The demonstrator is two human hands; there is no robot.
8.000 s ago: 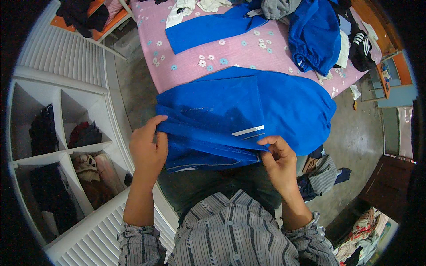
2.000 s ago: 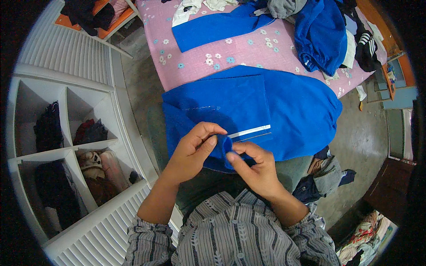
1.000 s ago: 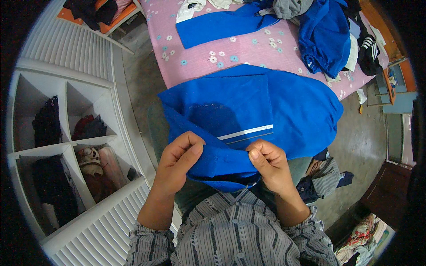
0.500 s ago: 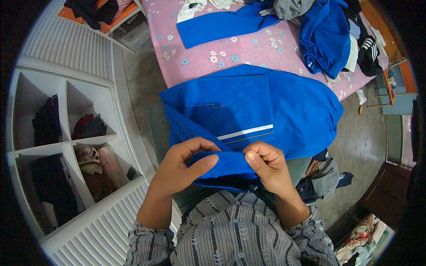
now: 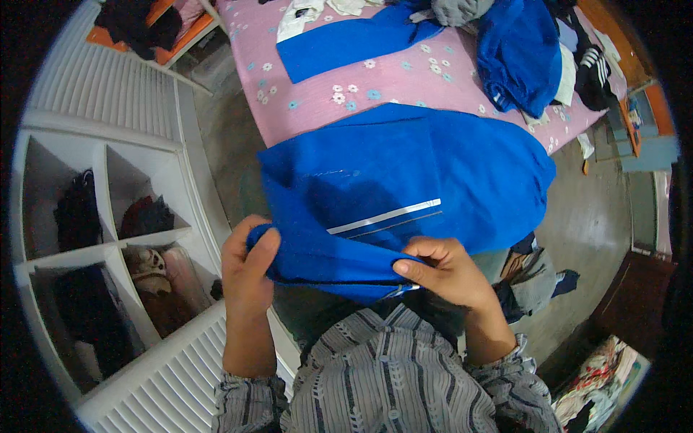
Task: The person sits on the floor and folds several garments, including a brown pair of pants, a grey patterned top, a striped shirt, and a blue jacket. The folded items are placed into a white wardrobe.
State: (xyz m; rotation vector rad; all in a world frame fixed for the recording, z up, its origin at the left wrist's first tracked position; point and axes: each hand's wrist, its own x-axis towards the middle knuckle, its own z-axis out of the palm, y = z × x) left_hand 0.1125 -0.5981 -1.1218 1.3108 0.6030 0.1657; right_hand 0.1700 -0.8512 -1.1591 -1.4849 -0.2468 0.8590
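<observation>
A large blue garment (image 5: 476, 166) of smooth cloth lies across my lap and up against the bed's near edge. It carries a white stripe (image 5: 386, 215) with a thin dark line below it. My left hand (image 5: 247, 263) is closed on the left end of a folded edge, thumb on top. Thumb and fingers of my right hand (image 5: 449, 273) pinch the same edge farther right. The cloth between the two hands is stretched into a flat band, and a little white shows at its lower border beside my right hand. What kind of garment it is, I cannot tell.
Ahead stands a bed with a pink flowered sheet (image 5: 325, 108), holding more blue clothes (image 5: 520, 65) and a grey cloth (image 5: 462, 9). White shelving (image 5: 101, 195) with folded clothes is at my left. A clothes pile (image 5: 530, 281) lies on the floor to the right.
My left hand has moved left along the garment's edge, so the hands are wider apart and the cloth between them is drawn out. My right hand keeps its pinch and has shifted slightly.
</observation>
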